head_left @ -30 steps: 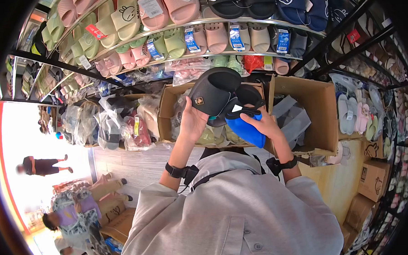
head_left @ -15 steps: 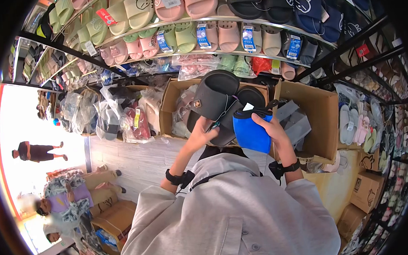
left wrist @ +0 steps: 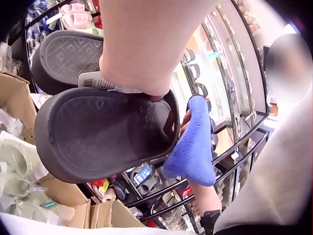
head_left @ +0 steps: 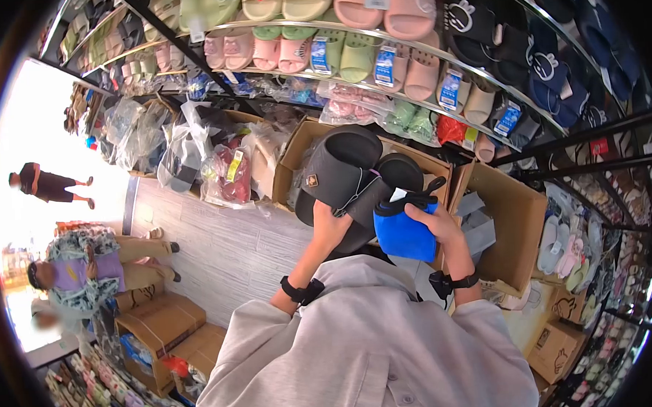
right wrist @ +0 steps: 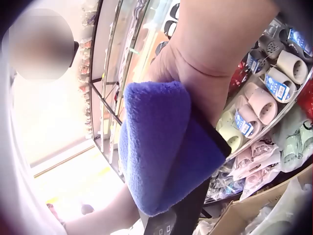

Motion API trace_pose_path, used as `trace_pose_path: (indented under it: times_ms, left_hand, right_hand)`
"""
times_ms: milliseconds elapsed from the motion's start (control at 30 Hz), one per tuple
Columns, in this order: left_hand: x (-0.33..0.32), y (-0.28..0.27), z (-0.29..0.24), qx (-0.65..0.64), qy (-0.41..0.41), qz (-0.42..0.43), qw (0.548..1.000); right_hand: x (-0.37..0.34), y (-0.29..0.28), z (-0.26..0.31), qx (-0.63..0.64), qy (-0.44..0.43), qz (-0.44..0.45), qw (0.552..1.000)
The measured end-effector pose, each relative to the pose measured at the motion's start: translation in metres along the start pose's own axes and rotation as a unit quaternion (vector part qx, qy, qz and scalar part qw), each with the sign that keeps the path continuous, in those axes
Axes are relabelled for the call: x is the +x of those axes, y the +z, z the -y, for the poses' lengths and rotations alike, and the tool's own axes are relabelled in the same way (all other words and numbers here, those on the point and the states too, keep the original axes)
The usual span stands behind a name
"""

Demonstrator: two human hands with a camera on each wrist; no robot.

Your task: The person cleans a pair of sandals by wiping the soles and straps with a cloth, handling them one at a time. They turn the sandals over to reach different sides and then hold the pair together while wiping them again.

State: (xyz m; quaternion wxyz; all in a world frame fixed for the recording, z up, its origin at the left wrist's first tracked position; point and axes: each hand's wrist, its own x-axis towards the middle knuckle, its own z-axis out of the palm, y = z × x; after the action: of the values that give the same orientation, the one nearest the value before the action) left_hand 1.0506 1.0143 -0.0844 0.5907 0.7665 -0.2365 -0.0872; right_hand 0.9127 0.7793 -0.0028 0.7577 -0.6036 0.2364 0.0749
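Observation:
My left hand (head_left: 331,226) grips a pair of black slide sandals (head_left: 341,159) from below, thumb side near a thin tie looped over the straps. In the left wrist view, the lower slide's patterned footbed (left wrist: 93,139) faces the camera, with a white tag (left wrist: 98,81) beside the hand. A blue plush mitt-like cloth (head_left: 406,235) with a black edge, black loop and white label is held in my right hand (head_left: 439,224), thumb across its front. The right wrist view shows the folded plush (right wrist: 156,142) covering most of those fingers. Cloth and slides are side by side, overlapping in the head view.
Behind the hands stand cardboard boxes, one open box (head_left: 520,228) to the right with grey wrapping inside. Shelves of slides (head_left: 422,75) curve above. Bagged footwear (head_left: 226,171) lies left. A person (head_left: 88,261) is at the left near more boxes (head_left: 160,327).
My left hand has shifted from the slide's side to underneath the pair. The blue cloth has turned upright, showing more of its face. The head view has swung, tilting the shelves.

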Motion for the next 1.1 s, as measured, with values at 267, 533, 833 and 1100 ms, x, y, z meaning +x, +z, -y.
trace_pose_path:
  times_ms: [267, 533, 833, 1100]
  left_hand:
    - [-0.016, -0.064, 0.007, 0.032, 0.008, -0.096, 0.995]
    - [-0.044, -0.114, -0.017, 0.060, 0.043, -0.192, 0.979]
    - [-0.143, -0.104, -0.044, 0.064, 0.036, -0.317, 0.946]
    - [-0.243, -0.053, -0.099, 0.176, -0.084, -0.446, 0.873]
  right_hand:
    - [0.020, 0.077, 0.050, -0.170, -0.170, 0.066, 0.968]
    - [0.030, 0.136, 0.060, -0.368, -0.439, -0.080, 0.816]
    - [0.009, 0.183, 0.009, -0.446, -0.711, 0.273, 0.471]
    - [-0.028, 0.197, -0.009, -0.359, -0.688, 0.314, 0.547]
